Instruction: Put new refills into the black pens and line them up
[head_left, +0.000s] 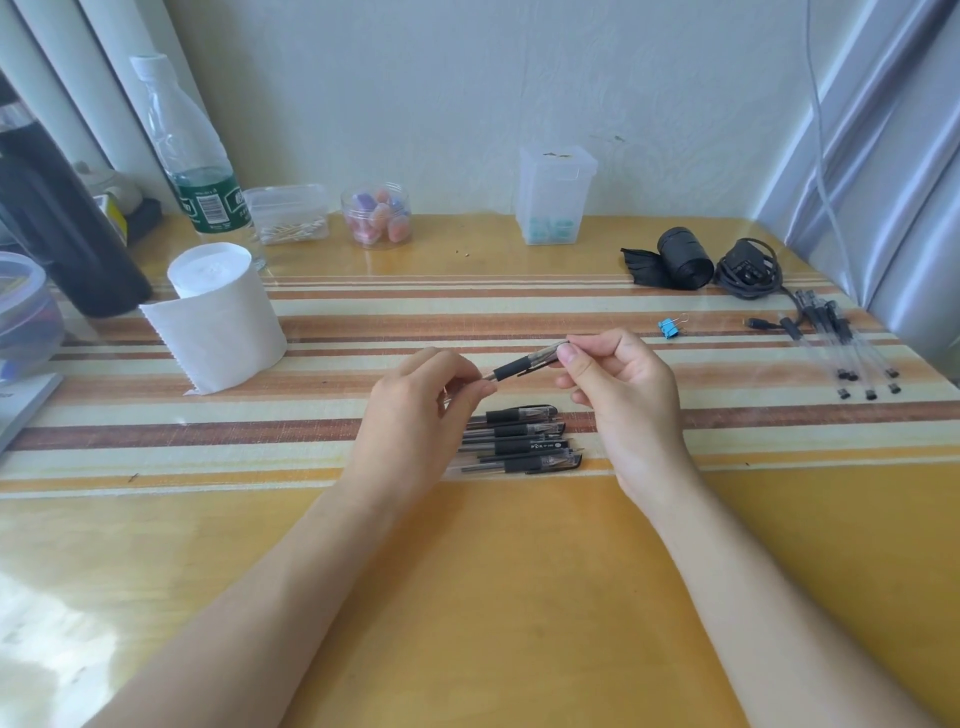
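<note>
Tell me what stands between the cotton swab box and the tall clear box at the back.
The head view shows a round clear jar of pastel pieces there.

The left grip pinches the tip end of a black pen tilted above the worktop; the right grip pinches its clear barrel end. Below, more black pens lie side by side; refills lie well apart at the right.
</note>
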